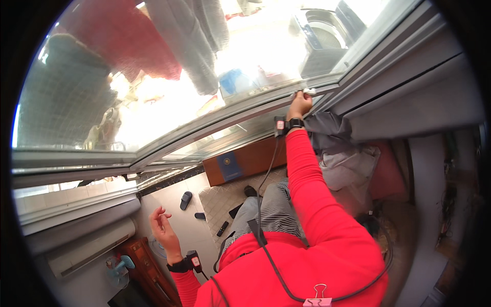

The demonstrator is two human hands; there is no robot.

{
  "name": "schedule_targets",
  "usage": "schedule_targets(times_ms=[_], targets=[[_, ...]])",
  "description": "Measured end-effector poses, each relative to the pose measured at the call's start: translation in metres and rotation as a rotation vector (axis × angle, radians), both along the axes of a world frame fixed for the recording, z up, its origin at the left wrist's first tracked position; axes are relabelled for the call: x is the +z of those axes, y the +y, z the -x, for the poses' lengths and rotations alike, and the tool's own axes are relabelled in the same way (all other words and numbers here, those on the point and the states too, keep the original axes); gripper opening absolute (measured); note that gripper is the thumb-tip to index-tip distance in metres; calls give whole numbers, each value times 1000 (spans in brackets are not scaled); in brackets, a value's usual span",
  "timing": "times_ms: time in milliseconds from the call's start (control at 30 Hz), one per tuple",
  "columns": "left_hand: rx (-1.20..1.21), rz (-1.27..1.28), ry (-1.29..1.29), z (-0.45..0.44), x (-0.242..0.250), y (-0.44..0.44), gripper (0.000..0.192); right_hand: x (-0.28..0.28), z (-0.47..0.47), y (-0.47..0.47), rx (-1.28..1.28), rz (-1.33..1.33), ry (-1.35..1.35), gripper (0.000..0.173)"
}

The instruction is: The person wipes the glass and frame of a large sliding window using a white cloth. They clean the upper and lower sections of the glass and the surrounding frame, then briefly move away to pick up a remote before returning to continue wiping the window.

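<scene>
My right hand is raised at the window, its fingers closed on a small crumpled white wipe, either tissue or cloth. The wipe meets the lower rail of the grey window frame; most of it is hidden by the fingers. Above that rail rises the window glass, with smears of bright light across it. Off to the lower left, my left hand hangs in the air with bent, parted fingers and nothing in it. Black bands with small boxes circle both wrists.
A grey curtain hangs at the right, over bunched fabric. Below the window are a brown wooden panel and a blue booklet. Slippers, a remote control, a blue fan and a black cable also show.
</scene>
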State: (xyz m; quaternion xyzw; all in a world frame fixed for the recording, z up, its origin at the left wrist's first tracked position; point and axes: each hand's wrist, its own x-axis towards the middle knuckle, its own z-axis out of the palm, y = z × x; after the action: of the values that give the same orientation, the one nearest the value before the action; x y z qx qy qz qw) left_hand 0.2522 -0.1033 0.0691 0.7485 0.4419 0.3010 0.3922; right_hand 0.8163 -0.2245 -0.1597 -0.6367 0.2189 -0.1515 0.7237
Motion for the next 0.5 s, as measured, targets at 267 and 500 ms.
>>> schedule_targets(times_ms=[267, 500], targets=[[-97, 10, 39, -43, -7, -12, 25, -15, 50, 22, 45, 411, -53, 21], [-109, -4, 54, -81, 4, -27, 24, -17, -34, -46, -11, 474, 0, 18]])
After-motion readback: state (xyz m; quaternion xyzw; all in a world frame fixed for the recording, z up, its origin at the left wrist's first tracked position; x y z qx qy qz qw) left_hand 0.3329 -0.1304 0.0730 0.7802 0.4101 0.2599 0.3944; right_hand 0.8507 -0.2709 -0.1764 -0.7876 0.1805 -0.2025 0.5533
